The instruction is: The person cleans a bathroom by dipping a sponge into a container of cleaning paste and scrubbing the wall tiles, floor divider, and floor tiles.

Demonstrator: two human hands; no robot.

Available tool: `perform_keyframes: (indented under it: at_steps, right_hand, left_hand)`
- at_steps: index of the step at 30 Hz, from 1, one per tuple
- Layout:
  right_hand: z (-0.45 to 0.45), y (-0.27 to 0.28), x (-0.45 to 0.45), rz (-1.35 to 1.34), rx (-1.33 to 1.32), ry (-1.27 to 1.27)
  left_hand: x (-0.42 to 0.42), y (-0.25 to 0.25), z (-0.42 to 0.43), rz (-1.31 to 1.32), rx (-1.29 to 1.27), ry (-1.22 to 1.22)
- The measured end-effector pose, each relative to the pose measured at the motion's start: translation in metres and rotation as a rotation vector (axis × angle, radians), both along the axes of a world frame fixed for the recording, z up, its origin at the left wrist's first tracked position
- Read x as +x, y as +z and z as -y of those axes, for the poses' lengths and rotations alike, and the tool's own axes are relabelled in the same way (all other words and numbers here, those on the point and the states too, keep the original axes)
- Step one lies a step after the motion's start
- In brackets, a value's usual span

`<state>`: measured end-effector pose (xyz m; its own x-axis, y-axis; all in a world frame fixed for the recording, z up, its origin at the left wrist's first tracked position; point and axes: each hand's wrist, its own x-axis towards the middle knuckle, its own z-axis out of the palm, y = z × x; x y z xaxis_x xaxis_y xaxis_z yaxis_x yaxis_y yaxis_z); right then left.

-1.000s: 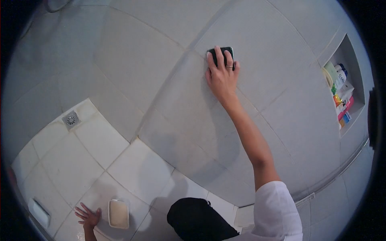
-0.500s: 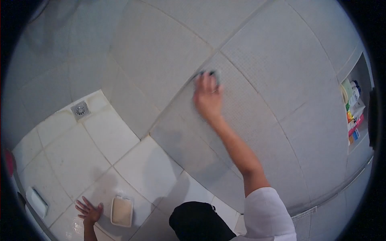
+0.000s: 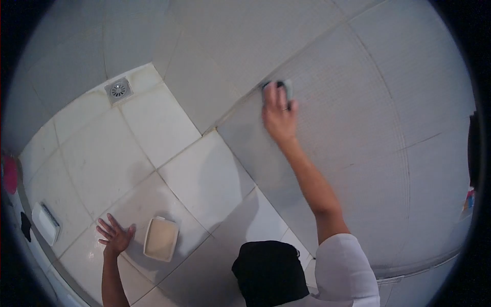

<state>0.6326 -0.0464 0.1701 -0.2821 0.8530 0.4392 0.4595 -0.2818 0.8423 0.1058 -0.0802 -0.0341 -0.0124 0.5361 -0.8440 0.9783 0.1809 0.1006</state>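
My right hand [image 3: 279,112] is closed over a small grey-green and black scrubber [image 3: 287,89]. It presses the scrubber to the grey tiled wall [image 3: 353,123], close to the corner where two walls meet. The hand covers most of the scrubber, and slight blur hides its exact kind. My left hand [image 3: 115,236] rests on the white tiled floor [image 3: 97,163] with its fingers spread, holding nothing. Just right of it stands a rectangular white plastic tub [image 3: 175,240] with something beige inside.
A square metal floor drain [image 3: 118,91] lies in the far corner. On the left are a white rectangular lid-like piece [image 3: 46,223], a pink object [image 3: 9,174] and a raised edge [image 3: 33,243]. A dark cloth-like shape [image 3: 268,273] sits at bottom centre.
The scrubber and my right hand have moved along the wall corner, nearer the floor. My left hand stays spread on the floor. The view has shifted, and the wall niche is mostly out of sight.
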Motion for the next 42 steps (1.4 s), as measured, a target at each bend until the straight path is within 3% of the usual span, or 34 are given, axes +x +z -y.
perform_keyframes:
  at_steps: [2,4,6,8,10,13,14,19,21,25,29,31,34,36,38,39,42]
  right_hand:
    - [0.025,-0.041,0.001,-0.011,-0.115,0.041]
    - [0.066,-0.044,0.005,-0.116,-0.287,0.009]
    - [0.12,-0.007,-0.003,-0.269,-0.319,-0.097]
    - [0.179,0.021,0.002,-0.12,-0.175,-0.103]
    - [0.227,0.038,-0.006,-0.147,-0.107,-0.204]
    - [0.227,0.03,-0.018,-0.126,-0.069,-0.351]
    - [0.214,0.02,-0.015,-0.132,-0.067,-0.294]
    - [0.053,-0.028,-0.01,-0.131,-0.111,-0.048]
    - [0.013,-0.033,-0.023,-0.191,-0.061,-0.099]
    - [0.062,-0.028,-0.019,-0.213,-0.143,-0.121]
    - [0.187,0.005,0.009,-0.033,-0.101,-0.134]
    - [0.237,0.057,0.012,-0.026,-0.044,-0.264]
    - [0.265,0.149,0.013,-0.042,0.311,-0.296]
    - [0.258,0.17,0.011,-0.053,0.442,-0.258]
    - [0.244,0.149,0.016,-0.093,0.523,-0.17]
    - [0.244,0.106,0.034,-0.037,0.41,-0.251]
    - [0.246,-0.024,0.018,-0.078,-0.178,-0.14]
  left_hand:
    - [-0.005,-0.011,0.002,0.015,0.017,0.004]
    - [-0.008,-0.012,0.007,0.039,0.024,0.017]
    - [-0.006,-0.007,0.007,0.043,0.051,0.013]
    - [-0.003,0.002,0.006,0.043,0.028,0.013]
    - [0.0,0.005,0.002,0.026,-0.008,0.034]
    - [0.001,0.007,-0.003,0.024,-0.055,0.02]
    - [0.002,0.008,-0.004,0.016,-0.062,0.02]
    - [-0.01,-0.019,0.002,-0.019,0.007,-0.031]
    - [-0.011,-0.025,0.003,-0.034,0.024,-0.022]
    - [0.001,0.0,0.001,-0.035,0.009,0.018]
    - [-0.004,-0.017,0.008,-0.087,0.07,-0.05]
    - [-0.001,-0.007,0.006,-0.055,0.077,-0.009]
    - [0.002,-0.006,0.009,-0.032,0.082,0.033]
    - [-0.001,-0.013,0.007,-0.035,0.101,0.038]
    - [-0.003,-0.025,0.011,-0.053,0.149,0.033]
    - [-0.002,-0.025,0.016,-0.069,0.153,0.04]
    - [-0.01,-0.014,0.022,-0.026,0.255,0.093]
